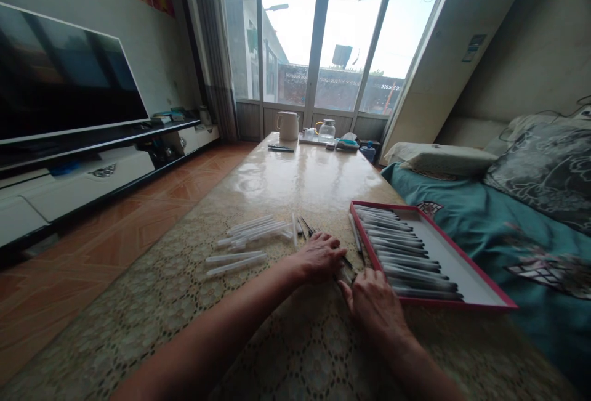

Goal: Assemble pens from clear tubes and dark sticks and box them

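1. Head view, work so far: a shallow white box with a red rim [450, 253] sits at the right. A row of slim, dark-tipped, pen-like sticks [406, 253] lies inside, leaving its right side bare; the row seems largely laid out.
2. Head view, apparently remaining: clear, straight plastic tubes [252, 231] lie loosely left of the hands. Thin dark rods [305, 226] poke out beyond the left hand [321, 256], and a slender grey stick [355, 234] lies just outside the box.
3. Head view, hands: the left hand's fingers lie close together over the rods; the right hand [376, 299] curls beside the box's near-left corner. I cannot tell whether either grips anything.
4. Head view, surroundings: a glossy, flower-patterned beige tabletop [194, 321] stretches towards tall windows, with a cream jug [289, 125] and clear glass teapot [327, 130] at its far end. A wide black television [69, 74] stands left; a teal-covered sofa [480, 210], right.
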`<state>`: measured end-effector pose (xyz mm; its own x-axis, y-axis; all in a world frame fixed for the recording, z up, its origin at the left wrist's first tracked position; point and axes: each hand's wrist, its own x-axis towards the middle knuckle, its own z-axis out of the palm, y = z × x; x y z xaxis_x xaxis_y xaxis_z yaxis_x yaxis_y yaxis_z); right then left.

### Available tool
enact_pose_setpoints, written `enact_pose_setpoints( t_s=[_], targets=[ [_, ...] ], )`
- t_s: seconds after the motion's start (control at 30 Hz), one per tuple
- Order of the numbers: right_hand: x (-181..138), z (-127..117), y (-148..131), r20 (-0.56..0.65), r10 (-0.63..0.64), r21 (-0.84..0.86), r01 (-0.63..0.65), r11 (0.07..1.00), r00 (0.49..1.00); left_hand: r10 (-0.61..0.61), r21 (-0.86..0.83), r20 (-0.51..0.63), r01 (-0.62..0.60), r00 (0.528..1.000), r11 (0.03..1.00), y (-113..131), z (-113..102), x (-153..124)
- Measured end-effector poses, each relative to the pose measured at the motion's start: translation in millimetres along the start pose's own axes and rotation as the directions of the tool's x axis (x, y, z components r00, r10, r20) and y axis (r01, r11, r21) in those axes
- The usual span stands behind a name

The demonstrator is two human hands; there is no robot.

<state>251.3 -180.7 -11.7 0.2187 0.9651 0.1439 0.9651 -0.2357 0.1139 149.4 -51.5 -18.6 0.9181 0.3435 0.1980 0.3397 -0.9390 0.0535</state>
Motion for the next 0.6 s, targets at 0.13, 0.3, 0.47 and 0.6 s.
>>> enact_pose_setpoints(
  t_s=[0.13,0.3,0.47,0.6],
  targets=[
    [-17.3,0.7,-1.9,-0.011,-0.018,0.013,0.019,1.0,1.0,0.018,0.025,-0.031,-0.018,0.999,1.0,-0.6,-5.3,-16.8],
    [-37.7,6.5,-5.5,-0.044,-0.067,0.097,0.071,0.993,0.997,0.004,-0.003,-0.058,-0.004,0.998,1.0,-4.8,-9.5,-42.4],
    [-19.5,-5.8,5.1,-0.102,-0.108,0.219,0.129,0.967,0.989,-0.038,-0.028,-0.097,0.035,0.995,0.999,-4.3,-10.5,-56.4],
    [35.9,-21.0,17.1,0.021,-0.059,0.153,0.055,0.987,0.998,0.053,-0.042,-0.109,-0.058,0.993,0.997,13.0,-10.3,-45.3]
  ],
)
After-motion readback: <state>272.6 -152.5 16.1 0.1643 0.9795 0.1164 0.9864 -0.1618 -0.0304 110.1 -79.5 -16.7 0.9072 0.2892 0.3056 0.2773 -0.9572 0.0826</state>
